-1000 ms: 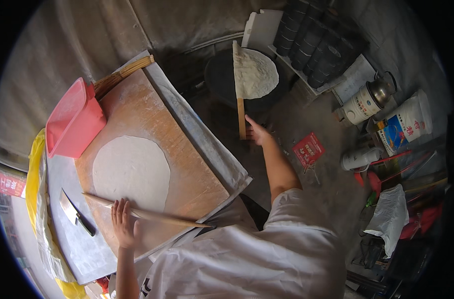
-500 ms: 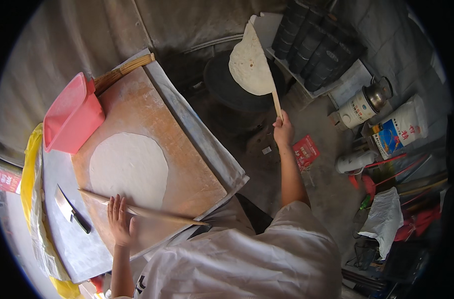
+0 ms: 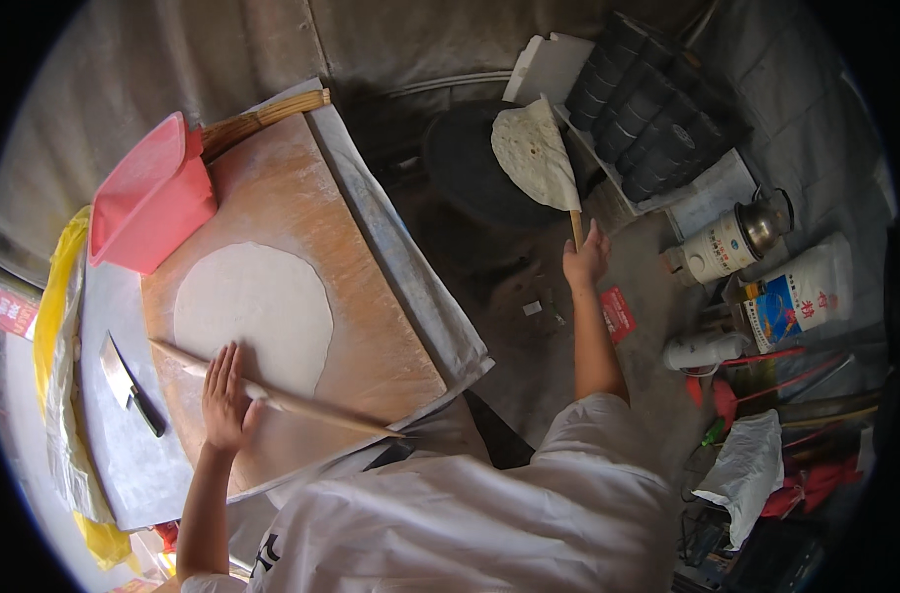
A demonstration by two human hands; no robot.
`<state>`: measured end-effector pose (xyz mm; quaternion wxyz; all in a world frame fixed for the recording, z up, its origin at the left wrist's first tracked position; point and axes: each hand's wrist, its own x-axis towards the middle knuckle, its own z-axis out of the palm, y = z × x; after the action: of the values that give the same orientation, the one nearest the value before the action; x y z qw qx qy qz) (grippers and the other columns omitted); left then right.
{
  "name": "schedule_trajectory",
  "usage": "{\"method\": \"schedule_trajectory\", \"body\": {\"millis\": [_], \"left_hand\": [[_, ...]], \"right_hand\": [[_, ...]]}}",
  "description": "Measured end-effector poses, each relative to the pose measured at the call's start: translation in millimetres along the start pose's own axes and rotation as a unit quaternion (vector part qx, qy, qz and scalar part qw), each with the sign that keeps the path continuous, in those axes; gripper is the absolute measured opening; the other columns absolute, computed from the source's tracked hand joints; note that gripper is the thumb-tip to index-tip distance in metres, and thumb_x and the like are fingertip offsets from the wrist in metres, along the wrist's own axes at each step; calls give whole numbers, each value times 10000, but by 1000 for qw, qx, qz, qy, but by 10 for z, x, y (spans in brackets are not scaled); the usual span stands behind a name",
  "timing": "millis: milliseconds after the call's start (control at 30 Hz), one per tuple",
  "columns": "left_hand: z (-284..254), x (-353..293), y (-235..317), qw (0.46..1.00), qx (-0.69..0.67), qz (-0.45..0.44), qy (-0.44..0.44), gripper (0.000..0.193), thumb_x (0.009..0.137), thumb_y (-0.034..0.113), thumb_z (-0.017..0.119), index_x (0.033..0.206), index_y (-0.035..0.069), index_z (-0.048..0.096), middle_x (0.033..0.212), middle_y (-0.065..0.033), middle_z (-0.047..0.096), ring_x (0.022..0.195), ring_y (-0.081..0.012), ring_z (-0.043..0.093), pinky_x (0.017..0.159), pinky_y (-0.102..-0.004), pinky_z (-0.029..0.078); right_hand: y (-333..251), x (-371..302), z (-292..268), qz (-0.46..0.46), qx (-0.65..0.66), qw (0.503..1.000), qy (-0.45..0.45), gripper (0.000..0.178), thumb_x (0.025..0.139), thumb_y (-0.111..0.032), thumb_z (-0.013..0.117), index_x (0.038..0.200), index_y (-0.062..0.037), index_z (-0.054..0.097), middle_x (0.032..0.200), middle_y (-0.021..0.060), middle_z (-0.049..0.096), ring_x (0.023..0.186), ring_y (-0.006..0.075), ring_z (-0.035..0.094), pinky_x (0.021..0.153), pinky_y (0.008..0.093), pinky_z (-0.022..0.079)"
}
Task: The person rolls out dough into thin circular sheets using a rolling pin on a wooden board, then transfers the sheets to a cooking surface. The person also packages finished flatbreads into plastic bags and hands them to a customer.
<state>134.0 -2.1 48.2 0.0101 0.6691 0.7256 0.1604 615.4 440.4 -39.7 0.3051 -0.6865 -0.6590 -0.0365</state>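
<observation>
My left hand (image 3: 228,400) lies with fingers stretched out across a long, tapered wooden rolling pin (image 3: 316,407). The pin rests along the near edge of a thin, round white dough sheet (image 3: 257,301) on a floured wooden board (image 3: 381,326). Away to the right, my right hand (image 3: 586,259) grips the end of a thin wooden stick (image 3: 576,227). A pale flatbread with a few brownish spots (image 3: 534,156) hangs from this stick, folded over it, above a round dark griddle (image 3: 455,163). Most of the stick is hidden by the bread.
A pink plastic tub (image 3: 158,198) and a straw brush (image 3: 262,121) stand at the board's far left. A knife with a black handle (image 3: 131,385) lies left of the board. To the right are dark cylindrical rolls (image 3: 657,109), a kettle (image 3: 761,225) and a white sack (image 3: 825,282).
The view has shifted a little. My left hand and the rolling pin have moved slightly forward, toward the dough sheet. My right hand has shifted right, with the flatbread lower over the griddle.
</observation>
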Motion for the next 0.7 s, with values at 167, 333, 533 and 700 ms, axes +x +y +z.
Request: {"method": "schedule_trajectory", "body": {"millis": [167,333,533,700], "left_hand": [[553,1751,-420,989,13,-115,93,558,945,388,589,1363,22,530,1367,-205,563,1290,-346,513,1080,-428,398],[308,2118,728,791,-580,-175,83,293,994,236,595,1094,-21,693,937,-107,732,844,-161,691,766,-287,532],[199,296,-164,779,-338,-352,394,231,979,166,593,1069,-14,706,966,-102,728,879,-157,669,798,-284,506],[-146,-716,-1,960,53,-207,181,502,960,312,582,1393,65,522,1474,-159,467,1385,-320,409,1159,-467,280]], "right_hand": [[-2173,-1251,-980,-316,268,901,-128,561,850,-285,694,1334,-64,515,1309,168,506,1209,374,495,1019,475,389],[-2622,-1609,-568,-344,95,924,-138,417,888,-229,630,1257,-51,556,1179,151,533,1127,344,493,990,545,336],[-2657,-1515,-454,-426,161,881,-128,228,930,-188,608,1155,-160,601,995,69,544,993,285,522,925,455,358],[-2317,-1376,-722,-545,151,796,-215,395,920,-219,635,1308,-177,579,1197,84,538,1104,289,519,1008,461,337]]}}
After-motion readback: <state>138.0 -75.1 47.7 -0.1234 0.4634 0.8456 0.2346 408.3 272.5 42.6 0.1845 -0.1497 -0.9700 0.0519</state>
